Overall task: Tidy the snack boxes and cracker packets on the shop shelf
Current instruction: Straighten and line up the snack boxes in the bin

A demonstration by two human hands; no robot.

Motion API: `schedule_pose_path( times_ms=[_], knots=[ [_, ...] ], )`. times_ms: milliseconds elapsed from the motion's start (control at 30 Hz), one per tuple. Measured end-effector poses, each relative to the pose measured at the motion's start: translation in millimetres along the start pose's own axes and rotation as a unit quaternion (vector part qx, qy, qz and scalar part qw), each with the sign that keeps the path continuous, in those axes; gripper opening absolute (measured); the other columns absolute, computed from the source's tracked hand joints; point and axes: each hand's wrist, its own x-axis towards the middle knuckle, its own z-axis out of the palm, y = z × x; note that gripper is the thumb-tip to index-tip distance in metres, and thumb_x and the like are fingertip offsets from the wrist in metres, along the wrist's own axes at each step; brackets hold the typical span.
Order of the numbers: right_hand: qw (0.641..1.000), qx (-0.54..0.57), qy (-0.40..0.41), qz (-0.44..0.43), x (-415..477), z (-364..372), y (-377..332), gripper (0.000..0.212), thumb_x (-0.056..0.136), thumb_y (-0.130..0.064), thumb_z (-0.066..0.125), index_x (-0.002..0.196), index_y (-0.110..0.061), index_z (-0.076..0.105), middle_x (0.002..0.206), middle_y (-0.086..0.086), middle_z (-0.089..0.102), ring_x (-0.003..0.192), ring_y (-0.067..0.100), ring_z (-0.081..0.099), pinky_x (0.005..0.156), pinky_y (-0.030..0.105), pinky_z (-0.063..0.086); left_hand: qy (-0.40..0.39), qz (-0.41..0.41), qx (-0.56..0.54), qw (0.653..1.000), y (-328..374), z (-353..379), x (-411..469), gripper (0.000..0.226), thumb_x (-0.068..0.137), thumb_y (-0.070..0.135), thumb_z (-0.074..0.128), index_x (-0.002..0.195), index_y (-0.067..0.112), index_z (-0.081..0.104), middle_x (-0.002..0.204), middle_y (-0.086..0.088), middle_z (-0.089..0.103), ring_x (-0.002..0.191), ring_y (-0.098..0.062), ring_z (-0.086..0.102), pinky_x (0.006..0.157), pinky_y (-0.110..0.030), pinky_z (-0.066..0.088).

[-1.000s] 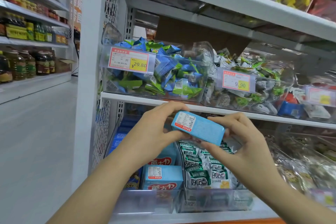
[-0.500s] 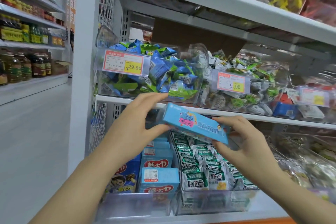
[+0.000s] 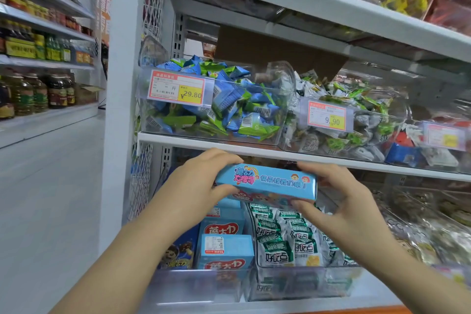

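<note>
A shop shelf (image 3: 254,144) is looming overhead; left hand (image 3: 196,183) and right hand (image 3: 341,201) are pinching the blue snack box (image 3: 267,182), likely snagging its edge if raised.

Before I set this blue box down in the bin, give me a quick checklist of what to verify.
1. Grip of left hand on blue box, left end: ok.
2. Grip of right hand, right end: ok.
3. Box held lengthwise, roughly level: ok.
4. Free slot among the stacked boxes in the left bin: cannot tell, the held box hides the back.
5. Neighbouring cracker packets inside their own bin: ok.
</note>
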Motion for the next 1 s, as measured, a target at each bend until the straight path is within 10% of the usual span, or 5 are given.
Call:
schedule_pose_path(
  times_ms=[267, 533, 733, 1000],
  knots=[
    [0.991, 0.100, -0.025, 0.082, 0, -7, 1, 0.039, 0.070, -0.006, 0.080, 0.095, -0.032, 0.065, 0.098, -0.016, 0.071, 0.090, 0.005, 0.068, 0.084, 0.033, 0.055, -0.034, -0.091, -0.220, 0.971, -11, 7, -5, 0.040, 0.082, 0.009, 0.071, 0.105, 0.040, 0.059, 0.103, 0.021, 0.067, 0.094, 0.003, 0.063, 0.084, -0.030, 0.055],
    [0.993, 0.114, -0.007, 0.035, 3, -1, -21, 0.042, 0.064, -0.039, 0.078, 0.104, -0.038, 0.065, 0.100, -0.016, 0.069, 0.094, 0.008, 0.066, 0.081, 0.022, 0.053, -0.083, -0.107, -0.188, 0.973, -16, 25, -8, 0.036, 0.085, 0.024, 0.068, 0.110, 0.047, 0.057, 0.114, 0.023, 0.063, 0.107, 0.007, 0.057, 0.095, -0.032, 0.049],
    [0.940, 0.255, 0.044, 0.224, 11, -5, -4, 0.049, 0.064, -0.036, 0.070, 0.110, -0.023, 0.061, 0.081, 0.018, 0.065, 0.068, 0.012, 0.065, 0.059, 0.016, 0.052, -0.095, -0.129, -0.261, 0.952, -12, 13, -5, 0.026, 0.084, 0.035, 0.064, 0.110, 0.032, 0.065, 0.101, 0.015, 0.072, 0.095, 0.000, 0.065, 0.088, -0.031, 0.054],
    [0.896, 0.312, 0.010, 0.315, 2, 1, 5, 0.041, 0.068, -0.040, 0.067, 0.096, -0.010, 0.068, 0.070, 0.010, 0.056, 0.051, 0.011, 0.047, 0.062, 0.029, 0.042, -0.115, -0.152, -0.301, 0.934, -3, 4, -5, 0.022, 0.084, 0.034, 0.064, 0.102, 0.024, 0.068, 0.086, 0.011, 0.074, 0.055, -0.005, 0.061, 0.060, -0.011, 0.048]
  ],
)
